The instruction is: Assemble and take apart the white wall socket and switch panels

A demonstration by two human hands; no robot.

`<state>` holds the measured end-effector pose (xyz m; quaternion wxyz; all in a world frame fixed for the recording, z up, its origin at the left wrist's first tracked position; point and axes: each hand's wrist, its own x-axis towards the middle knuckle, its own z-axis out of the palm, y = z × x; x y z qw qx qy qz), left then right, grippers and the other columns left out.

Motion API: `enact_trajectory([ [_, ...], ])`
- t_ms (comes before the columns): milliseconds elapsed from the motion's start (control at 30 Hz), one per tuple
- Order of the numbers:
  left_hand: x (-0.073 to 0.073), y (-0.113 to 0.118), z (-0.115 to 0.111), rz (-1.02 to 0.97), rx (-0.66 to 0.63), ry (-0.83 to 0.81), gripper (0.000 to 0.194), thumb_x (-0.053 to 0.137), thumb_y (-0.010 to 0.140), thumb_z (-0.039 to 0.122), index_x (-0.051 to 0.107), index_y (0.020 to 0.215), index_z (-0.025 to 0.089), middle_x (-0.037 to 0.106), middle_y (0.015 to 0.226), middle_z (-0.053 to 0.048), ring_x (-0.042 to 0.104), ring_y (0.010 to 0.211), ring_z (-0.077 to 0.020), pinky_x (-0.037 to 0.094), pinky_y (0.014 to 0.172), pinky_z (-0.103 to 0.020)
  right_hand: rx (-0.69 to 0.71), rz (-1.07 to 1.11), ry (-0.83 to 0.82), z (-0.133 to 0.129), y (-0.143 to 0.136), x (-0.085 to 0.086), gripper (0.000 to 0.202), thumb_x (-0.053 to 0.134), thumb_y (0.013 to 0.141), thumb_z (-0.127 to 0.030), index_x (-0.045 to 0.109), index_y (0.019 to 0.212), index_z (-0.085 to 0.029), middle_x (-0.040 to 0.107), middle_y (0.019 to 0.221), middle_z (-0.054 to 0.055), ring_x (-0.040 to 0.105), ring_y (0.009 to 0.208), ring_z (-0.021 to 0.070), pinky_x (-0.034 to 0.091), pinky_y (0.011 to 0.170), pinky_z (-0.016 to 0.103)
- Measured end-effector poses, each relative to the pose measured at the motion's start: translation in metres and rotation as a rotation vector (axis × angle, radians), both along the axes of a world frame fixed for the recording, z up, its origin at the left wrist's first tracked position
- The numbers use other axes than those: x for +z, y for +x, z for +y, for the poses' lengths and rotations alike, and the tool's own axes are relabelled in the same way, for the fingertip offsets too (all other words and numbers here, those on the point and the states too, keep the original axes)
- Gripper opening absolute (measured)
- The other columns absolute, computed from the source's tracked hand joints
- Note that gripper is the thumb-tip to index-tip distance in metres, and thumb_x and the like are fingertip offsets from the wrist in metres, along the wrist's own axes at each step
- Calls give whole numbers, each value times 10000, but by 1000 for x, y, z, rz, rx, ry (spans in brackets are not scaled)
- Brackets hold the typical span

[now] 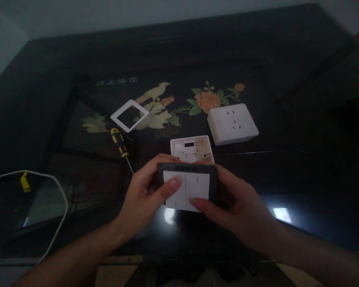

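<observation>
right now both hands hold a two-rocker wall switch (187,187) just above the near part of the dark lacquered table (287,79), low in the middle of the view. the left hand (143,195) grips the switch's left edge, its thumb lying across the face of the left white rocker. the right hand (236,203) clasps the right edge and lower side, its thumb tip pressed near the bottom of the right rocker. the switch has a dark grey surround and two white rockers side by side, and its face is turned up toward the camera.

just behind the switch, touching or nearly touching it in this view, a white open back box (192,148) lies on the table with its hollow side up. to the right of that and a little farther back sits a white wall socket (232,122), face up. farther left a white square frame (129,115) lies flat on the painted bird and flower inlay. a screwdriver (121,145) with a yellow and black handle lies between the frame and the left hand, its shaft pointing toward the hand. at the far left a white cable (60,195) curves across the table edge, with a small yellow piece, perhaps a clip (24,181), beside it; the light is too dim to be sure.
</observation>
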<state>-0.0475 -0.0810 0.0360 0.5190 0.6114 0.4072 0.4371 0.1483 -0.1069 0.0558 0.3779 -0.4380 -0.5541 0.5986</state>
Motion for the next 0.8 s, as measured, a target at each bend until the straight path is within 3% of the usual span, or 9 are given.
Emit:
enact_trajectory([
  [167,9,2,-2,-1,17,-31,151,708,868,235,725,1012,277,688,989,3,671,925,-141,571,749,-193,29,32,-21,0,1,2,419,672,833,-173,572,1230,-262,719,1189,28,703,1056,184,603,887,307],
  [300,14,3,-2,2,35,-107,186,711,858,206,717,1017,300,702,987,30,674,913,-119,561,761,-164,70,67,-97,-1,0,1,589,747,756,-158,521,1285,-284,682,1269,32,677,1124,196,589,925,328],
  [500,9,1,-4,-48,-51,-176,614,767,792,153,529,1281,437,689,1196,47,676,1053,-159,579,852,-233,-1,26,-162,1,1,-1,516,674,815,-222,497,1294,-292,658,1306,70,651,1190,230,571,982,406],
  [667,5,-2,-2,65,-122,-143,639,738,790,112,528,1274,474,620,1283,34,644,1114,-198,593,850,-289,-73,-19,-149,2,7,-13,529,671,848,-330,472,1336,-283,638,1350,102,636,1218,247,569,986,409],
  [800,-1,-4,-1,220,-174,-12,910,839,694,168,378,1396,518,454,1441,-1,525,1293,-282,555,991,-407,-70,-157,-46,0,13,-29,554,626,896,-401,468,1413,-277,589,1421,107,605,1258,253,534,1030,435],
])
